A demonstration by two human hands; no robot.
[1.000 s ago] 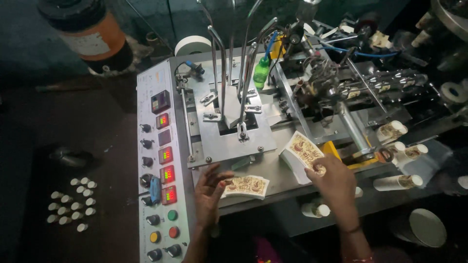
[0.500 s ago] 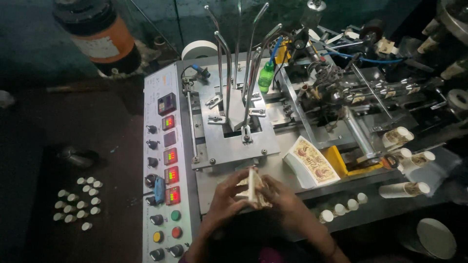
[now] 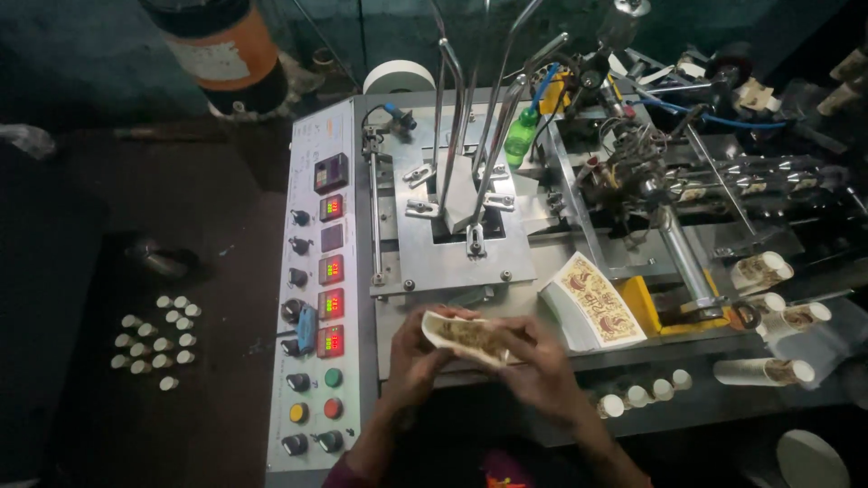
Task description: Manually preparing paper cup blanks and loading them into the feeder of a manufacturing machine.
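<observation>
Both hands meet over the front of the machine (image 3: 452, 262) and hold one small stack of paper blanks (image 3: 470, 336) between them. The left hand (image 3: 418, 354) is closed around the near left end of the stack, with the thumb on top. The right hand (image 3: 542, 366) is closed on the right end, fingers curled over the edge. The stack sits in the air just above the flat metal plate, and it bends a little in the middle. The blanks are pale with a brown print.

Just to the right of the hands, another pile (image 3: 592, 303) of the same printed blanks leans against a yellow block (image 3: 646, 307). It touches neither hand.

The step in hand looks like squaring up or loosening the stack, so that the sheets line up and do not stick together. Both hands press from the ends, which fits that.

The tall bent rods (image 3: 470, 117) stand behind the hands, around a slot in the plate. The stack would need even edges and a steady two-hand grip to go in between them.

To the left is the panel (image 3: 316, 289) with little red number screens, knobs and round buttons in green, red and yellow. Finished cups (image 3: 768, 370) lie on their sides at the far right. A bunch of small white caps (image 3: 154, 339) sits on the dark floor at the left.
</observation>
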